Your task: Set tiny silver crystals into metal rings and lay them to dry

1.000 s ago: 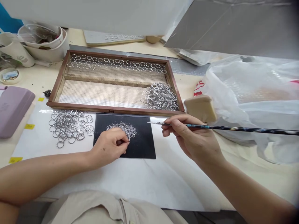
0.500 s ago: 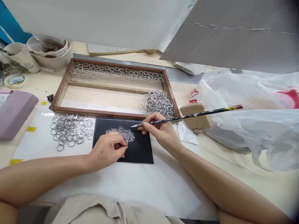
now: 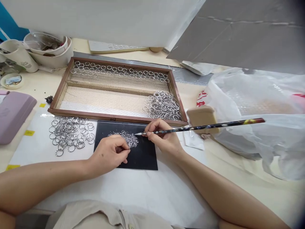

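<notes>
My left hand (image 3: 111,154) is closed in a pinch over the black mat (image 3: 145,159). Something tiny shows at its fingertips, too small to name. Beside those fingers, a spread of tiny shiny beads or stones (image 3: 131,139) lies on the mat. My right hand (image 3: 164,136) grips a long dark patterned pencil (image 3: 205,127) near its pale pointed tip. That tip hovers at the right edge of the tiny pieces; whether it touches them I cannot tell. Left of the mat lies a loose heap of silver rings (image 3: 71,132) on white paper.
Behind the mat stands a wooden-framed mesh tray (image 3: 114,118), with rows of rings at its back and a ring pile (image 3: 163,106) at right. Plastic bags (image 3: 238,127) and a tan block (image 3: 202,117) sit at right. Cups (image 3: 20,55) and a mauve case (image 3: 16,116) stand at left.
The pencil has swung slightly, its tip lower and closer to the tiny pieces, its far end lower and further right. My left hand keeps its pinch in nearly the same place.
</notes>
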{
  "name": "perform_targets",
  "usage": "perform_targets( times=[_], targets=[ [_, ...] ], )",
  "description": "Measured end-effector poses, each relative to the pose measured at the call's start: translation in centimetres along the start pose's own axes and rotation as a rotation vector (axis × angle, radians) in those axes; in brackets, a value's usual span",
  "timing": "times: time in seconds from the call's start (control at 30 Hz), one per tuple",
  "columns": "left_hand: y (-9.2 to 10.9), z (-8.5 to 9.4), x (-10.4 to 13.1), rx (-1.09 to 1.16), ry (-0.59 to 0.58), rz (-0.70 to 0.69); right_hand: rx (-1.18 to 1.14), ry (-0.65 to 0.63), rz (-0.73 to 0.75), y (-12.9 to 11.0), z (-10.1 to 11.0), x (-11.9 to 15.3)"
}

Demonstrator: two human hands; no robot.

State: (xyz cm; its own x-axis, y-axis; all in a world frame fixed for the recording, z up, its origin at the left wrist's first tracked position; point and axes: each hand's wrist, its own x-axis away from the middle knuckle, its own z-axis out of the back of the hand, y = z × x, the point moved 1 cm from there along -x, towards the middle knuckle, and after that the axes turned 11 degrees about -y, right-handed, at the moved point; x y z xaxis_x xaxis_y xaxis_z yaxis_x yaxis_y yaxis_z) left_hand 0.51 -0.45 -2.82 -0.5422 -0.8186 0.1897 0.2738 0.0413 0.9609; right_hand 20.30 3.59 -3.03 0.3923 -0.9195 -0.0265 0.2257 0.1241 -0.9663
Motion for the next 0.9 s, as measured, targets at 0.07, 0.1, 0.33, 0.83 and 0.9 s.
perform_targets(
  times=[0.07,0.1,0.33,0.83,0.9],
  targets=[
    [-0.1,0.0,0.0,0.002,0.000,-0.003,0.004,0.003,-0.010,0.0,0.0,0.0],
    [-0.1,0.0,0.0,0.001,0.000,-0.003,0.009,0.001,-0.012,-0.1,0.0,0.0],
    [-0.1,0.0,0.0,-0.018,-0.007,0.018,0.039,-0.011,-0.021,0.0,0.0,0.0],
    [0.3,0.1,0.0,0.019,-0.004,-0.002,-0.421,-0.203,0.126,0.1,-0.4,1.3],
    [0.3,0.1,-0.1,0.024,-0.007,0.000,-0.441,-0.233,0.125,0.1,-0.5,1.4]
  ],
)
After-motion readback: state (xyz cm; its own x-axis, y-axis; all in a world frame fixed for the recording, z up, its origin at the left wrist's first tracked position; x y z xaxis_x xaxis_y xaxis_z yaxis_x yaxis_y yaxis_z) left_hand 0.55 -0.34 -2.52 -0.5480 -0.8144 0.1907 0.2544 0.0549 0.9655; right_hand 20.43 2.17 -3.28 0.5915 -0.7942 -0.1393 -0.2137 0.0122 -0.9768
